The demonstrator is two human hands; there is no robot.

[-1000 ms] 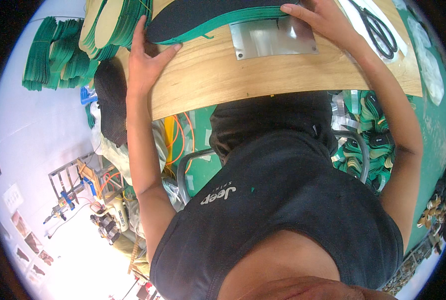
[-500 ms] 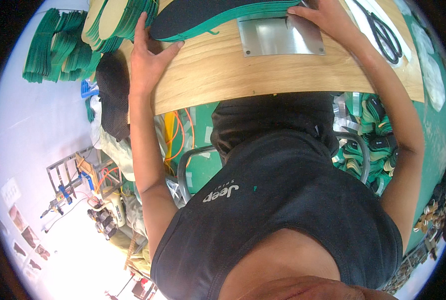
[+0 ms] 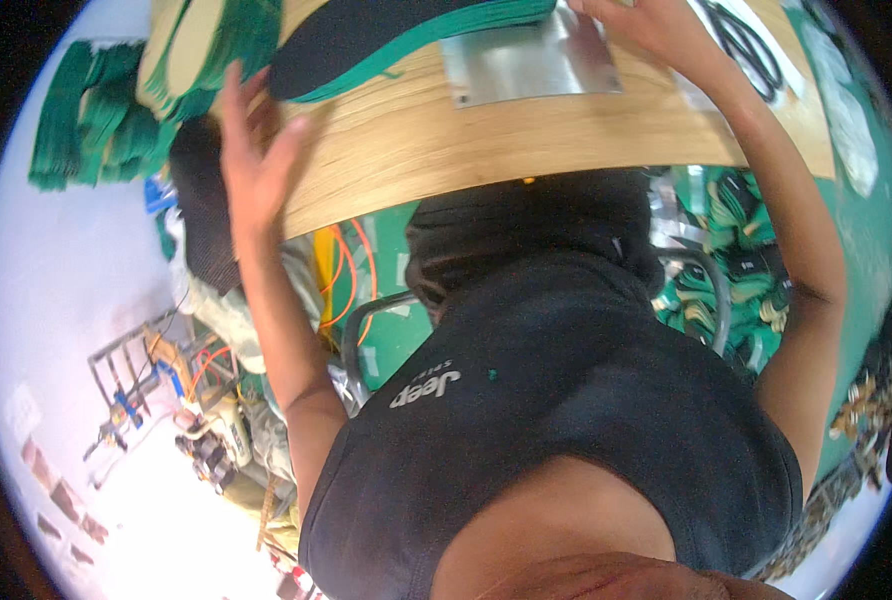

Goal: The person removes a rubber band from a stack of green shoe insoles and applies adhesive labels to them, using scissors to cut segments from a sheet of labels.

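Note:
A long stack of insoles (image 3: 406, 40), black on top with green layers below, lies across the wooden table and runs off the upper edge of the view. My left hand (image 3: 258, 165) is open at its left end, thumb spread from the fingers and slightly blurred. Beside that hand stands another stack of cream and green insoles (image 3: 191, 60). My right hand (image 3: 656, 35) is by the stack's right end, over a shiny metal plate (image 3: 536, 70). Its thumb is stretched toward the stack; its other fingertips are partly cut off. I cannot tell if it touches the stack.
More green insole stacks (image 3: 96, 120) are at the far left. A black mesh piece (image 3: 204, 200) hangs by the table's left edge. At right, a black looped item (image 3: 751, 55) lies on white sheets. Below the table (image 3: 526, 140) are a pile of insoles (image 3: 736, 270) and orange cables (image 3: 351, 270).
The whole view has shifted, so the table and stacks appear farther left and higher. My left hand has moved left and nearer me, away from the black-topped stack's end.

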